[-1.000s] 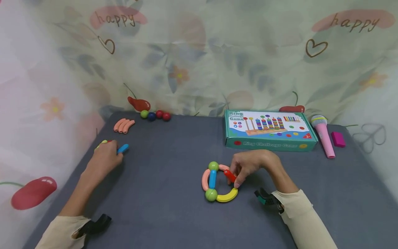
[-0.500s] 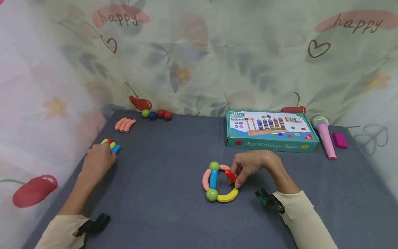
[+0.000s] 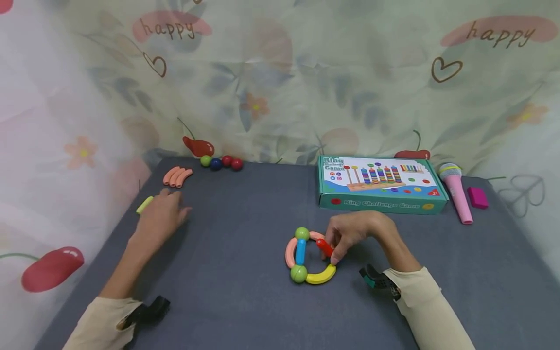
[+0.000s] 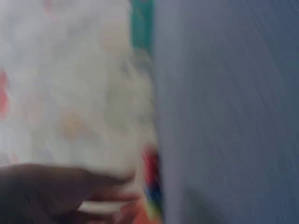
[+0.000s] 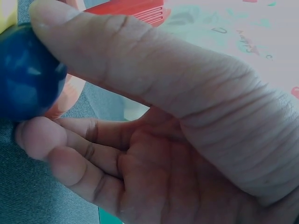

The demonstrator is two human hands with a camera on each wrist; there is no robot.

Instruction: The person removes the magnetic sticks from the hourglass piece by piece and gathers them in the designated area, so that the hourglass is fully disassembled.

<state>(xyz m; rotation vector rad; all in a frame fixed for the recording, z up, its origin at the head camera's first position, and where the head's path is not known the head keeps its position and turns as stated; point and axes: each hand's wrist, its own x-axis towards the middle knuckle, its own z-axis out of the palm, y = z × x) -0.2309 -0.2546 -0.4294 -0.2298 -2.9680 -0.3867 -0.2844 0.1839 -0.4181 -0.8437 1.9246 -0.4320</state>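
My right hand (image 3: 352, 236) pinches a glossy blue ball (image 5: 30, 74) between thumb and fingers, at the right side of a toy ring lying on the table. The ring joins two green balls (image 3: 298, 273), a straight blue stick (image 3: 300, 252), pink curved sticks (image 3: 290, 253) and a yellow curved stick (image 3: 321, 276). A red stick (image 3: 323, 247) points inward from the pinched ball, which the fingers hide in the head view. My left hand (image 3: 158, 218) is over the small sticks at the table's left, thumb held out; a lime stick (image 3: 144, 205) shows beside it. It is blurred in the left wrist view.
Pink curved sticks (image 3: 177, 177) lie just beyond my left hand, with several loose balls (image 3: 216, 164) along the back edge. A green game box (image 3: 380, 203), a pink toy microphone (image 3: 457, 194) and a magenta block (image 3: 478, 198) stand at the back right.
My left hand has drawn the blue stick in beside the other small sticks, then moved right and away, its thumb spreading. My right hand and the ring have stayed put.
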